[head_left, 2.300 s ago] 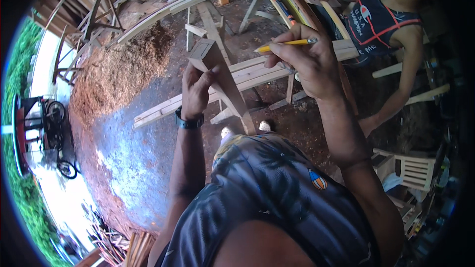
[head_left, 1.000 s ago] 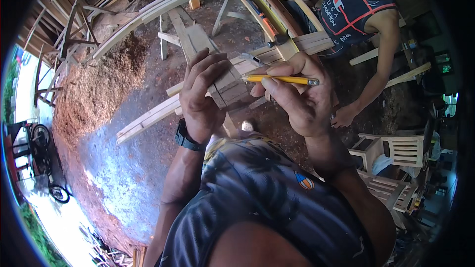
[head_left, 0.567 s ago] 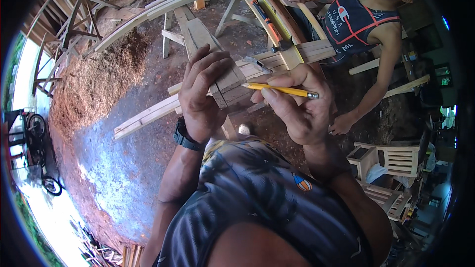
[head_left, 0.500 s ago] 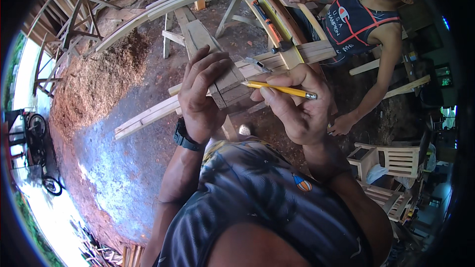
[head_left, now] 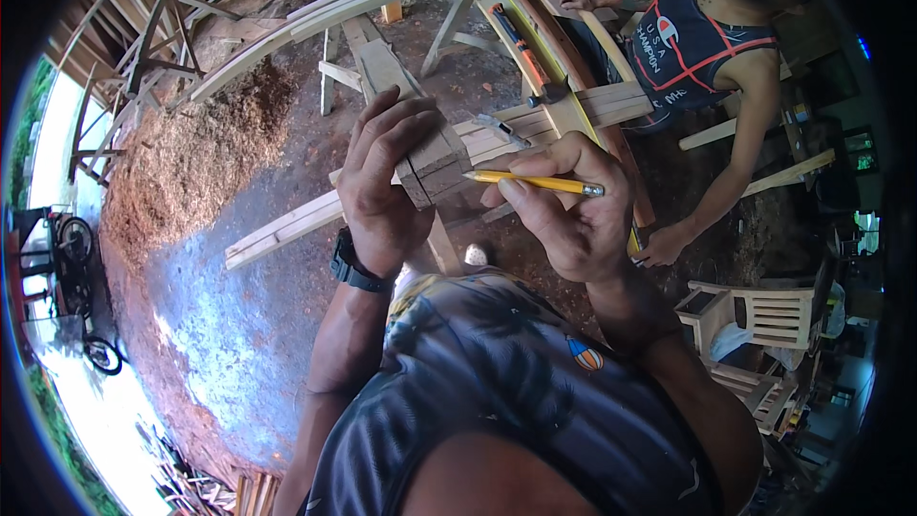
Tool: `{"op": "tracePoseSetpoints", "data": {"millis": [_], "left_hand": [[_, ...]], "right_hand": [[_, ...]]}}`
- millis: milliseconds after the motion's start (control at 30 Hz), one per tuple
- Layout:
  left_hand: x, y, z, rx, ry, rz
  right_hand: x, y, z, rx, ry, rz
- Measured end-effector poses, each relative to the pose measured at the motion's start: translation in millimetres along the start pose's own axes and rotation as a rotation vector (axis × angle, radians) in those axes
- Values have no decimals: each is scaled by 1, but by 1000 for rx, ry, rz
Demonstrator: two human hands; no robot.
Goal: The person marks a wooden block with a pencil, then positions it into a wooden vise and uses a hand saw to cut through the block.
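Head view: left hand [head_left: 382,191] clasping wooden block [head_left: 432,164], pencil [head_left: 532,182] pinched in right hand [head_left: 573,220].

Soft daylight fills the workshop, entering from the open left side, where the outdoors is overexposed to white. A pale sheen glares on the dirt floor [head_left: 205,325]. The centre is sharp; fisheye distortion bends straight edges toward the black circular rim.

Bare Wood, Painted Pencil

The block [head_left: 435,158] and the planks [head_left: 287,225] look like pale, unfinished wood, matt and sawn. The pencil [head_left: 530,182] is glossy yellow with a metal end. Sawdust [head_left: 205,148] lies coarse on packed dirt.
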State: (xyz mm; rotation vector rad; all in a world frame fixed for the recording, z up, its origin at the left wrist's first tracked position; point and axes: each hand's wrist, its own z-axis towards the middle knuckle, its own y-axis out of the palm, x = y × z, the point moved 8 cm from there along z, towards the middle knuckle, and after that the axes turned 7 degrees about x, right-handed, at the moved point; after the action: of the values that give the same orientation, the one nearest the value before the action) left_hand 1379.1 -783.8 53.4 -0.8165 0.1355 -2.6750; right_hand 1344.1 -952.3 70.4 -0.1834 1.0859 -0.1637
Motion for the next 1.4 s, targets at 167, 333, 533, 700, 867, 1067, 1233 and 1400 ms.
{"op": "tracePoseSetpoints", "data": {"millis": [167,333,533,700,867,1067,1233,1400], "left_hand": [[1,-2,2,-1,7,20],[3,-4,5,5,19,20],[4,-6,6,18,-20,19],[5,-5,7,1,3,39],[0,-7,5,11,-20,41],[-5,-4,2,-9,-50,45],[-5,-4,1,-10,-45,69],[-9,-2,1,-28,-66,43]], "right_hand": [[2,-5,4,153,36,202],[-3,-1,6,110,-48,115],[-4,-2,8,166,-96,195],[-6,-1,11,146,-102,160],[-3,1,12,142,-84,214],[9,2,13,167,9,216],[-4,3,11,147,-162,238],[1,-2,15,197,-104,239]]}}
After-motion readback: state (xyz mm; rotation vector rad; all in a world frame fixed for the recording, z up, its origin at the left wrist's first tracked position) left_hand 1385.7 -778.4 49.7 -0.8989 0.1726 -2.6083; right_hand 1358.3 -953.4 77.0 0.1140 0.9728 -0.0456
